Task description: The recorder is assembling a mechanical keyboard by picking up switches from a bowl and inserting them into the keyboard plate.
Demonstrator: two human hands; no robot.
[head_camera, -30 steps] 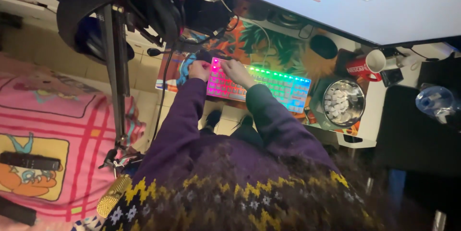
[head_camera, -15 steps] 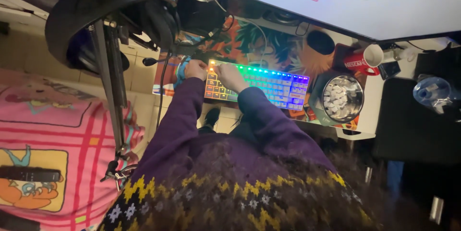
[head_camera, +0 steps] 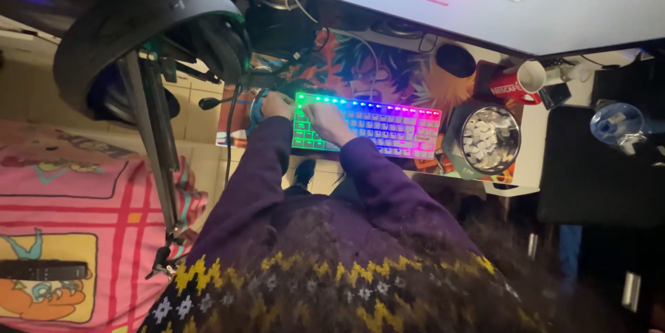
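Note:
A backlit keyboard [head_camera: 388, 129] glowing in rainbow colours lies on a printed desk mat [head_camera: 388, 73]. My left hand [head_camera: 277, 106] is at the keyboard's left end and seems to hold its edge. Beside it, my right hand [head_camera: 325, 120] lies over the leftmost keys with the fingers bent toward the top left corner. Whether it holds anything is hidden. Both arms wear purple sleeves.
A metal bowl [head_camera: 490, 139] of white keycaps stands right of the keyboard, with a red mug [head_camera: 516, 84] behind it. A large monitor [head_camera: 554, 7] hangs above. Headphones [head_camera: 152, 35] on a stand are at the left, over a pink blanket with a remote [head_camera: 41, 269].
The view has shifted, so the desk sits higher in the frame. The keyboard's light colours have cycled. My right hand has slid from the top left corner key down over the left keys.

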